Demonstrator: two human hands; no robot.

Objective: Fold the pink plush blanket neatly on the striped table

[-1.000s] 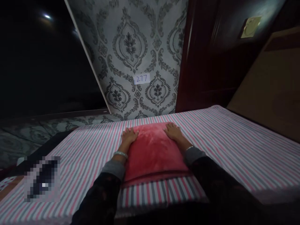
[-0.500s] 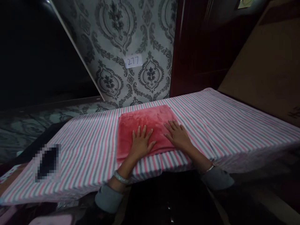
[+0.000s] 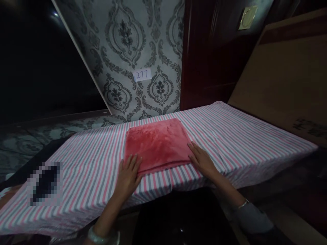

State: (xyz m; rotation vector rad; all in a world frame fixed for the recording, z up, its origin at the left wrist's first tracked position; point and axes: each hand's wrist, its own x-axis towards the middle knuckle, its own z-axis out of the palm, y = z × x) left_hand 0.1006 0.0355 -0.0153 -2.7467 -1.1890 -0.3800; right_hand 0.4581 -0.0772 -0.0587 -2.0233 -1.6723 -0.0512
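A folded plush cloth [image 3: 158,144], coral pink and soft-piled, lies flat on the striped tablecloth [image 3: 97,163]. My left hand [image 3: 127,175] rests at its near left corner, fingers stretched out with their tips on the cloth. At the near right edge, my right hand [image 3: 201,158] lies with its fingers extended, the tips touching the cloth's side. Neither hand grips anything. Folded layers show along the cloth's near edge.
A large cardboard box [image 3: 286,75] leans at the right behind the table. A dark screen [image 3: 46,64] stands at the left. A paper marked 277 [image 3: 142,74] is on the patterned wall. A blurred-out dark item [image 3: 46,183] lies at the left front.
My left hand has slid left and nearer, from the middle of the cloth to its near left corner. My right hand has moved outward to the right edge. The view has shifted slightly.
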